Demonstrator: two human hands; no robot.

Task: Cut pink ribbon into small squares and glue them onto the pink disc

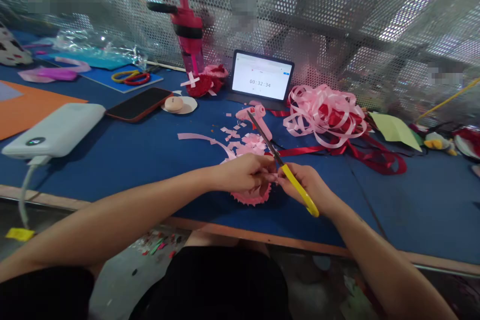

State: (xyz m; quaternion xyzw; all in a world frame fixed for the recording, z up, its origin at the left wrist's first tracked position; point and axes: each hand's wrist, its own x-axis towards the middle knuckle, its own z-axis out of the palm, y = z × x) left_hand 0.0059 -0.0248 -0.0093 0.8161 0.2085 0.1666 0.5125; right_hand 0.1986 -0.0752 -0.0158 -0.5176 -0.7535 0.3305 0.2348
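My left hand [245, 172] is closed around a pink ribbon flower [252, 196], held just above the near part of the blue table [150, 155]. My right hand [309, 185] grips yellow-handled scissors [279, 162], whose blades point up and away to the left, right beside the left hand's fingertips. Pink ribbon scraps [243, 141] lie scattered on the table just beyond both hands.
A tablet [261, 79] showing a timer stands at the back. Beside it are a pink bottle [189, 40], a red ribbon flower [204, 82] and a pink glue gun [253, 115]. A tangle of pink and red ribbon [330, 120] lies right. A phone [138, 104] and power bank [54, 130] lie left.
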